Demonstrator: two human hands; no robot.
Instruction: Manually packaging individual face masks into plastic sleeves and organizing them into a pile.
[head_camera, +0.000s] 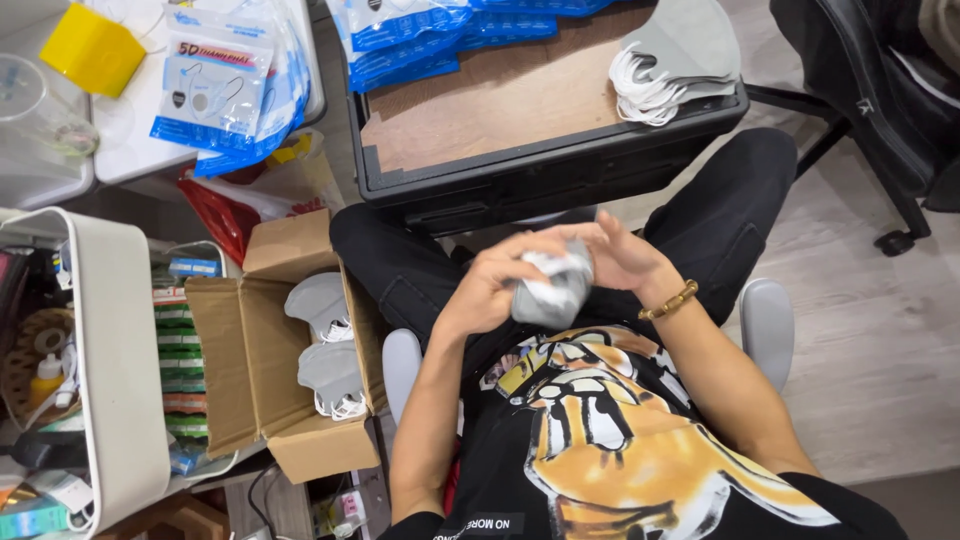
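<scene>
Both hands meet over my lap, just below the small desk's front edge. My left hand (492, 283) and my right hand (622, 256) together grip a grey face mask (553, 292) with white ear loops, folded up between the fingers. A beaded bracelet (668, 300) circles my right wrist. On the wooden desk top (500, 100) a stack of grey masks (672, 60) lies at the far right corner, and blue-and-white mask packets (420, 35) lie at the far left.
An open cardboard box (260, 360) with grey masks (322, 340) stands at my left. Beyond it are a white bin (125, 370) of supplies, more mask packets (225, 85) and a yellow box (90, 48). A black office chair (870, 110) stands at the right.
</scene>
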